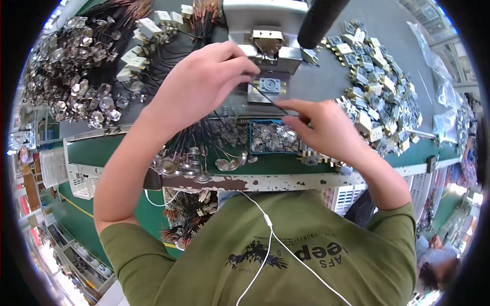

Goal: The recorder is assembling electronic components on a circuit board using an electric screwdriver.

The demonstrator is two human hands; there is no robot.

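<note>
A thin dark wire (pixel 267 97) is pinched by the right hand (pixel 326 125); the grip of the left hand (pixel 206 74) cannot be discerned. A grey component (pixel 269 85) is supported by a metal block (pixel 258 97) near the surface's (pixel 326 76) front edge.

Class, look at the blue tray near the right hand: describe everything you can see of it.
The blue tray is shallow and roughly rectangular, with thin walls that look like plastic. It lies open side up on the green surface, filled with many small, shiny, silvery pieces, apparently metal. In this view the right hand overlaps its far right corner; whether they touch cannot be told. Coiled springs lie just left of it.
</note>
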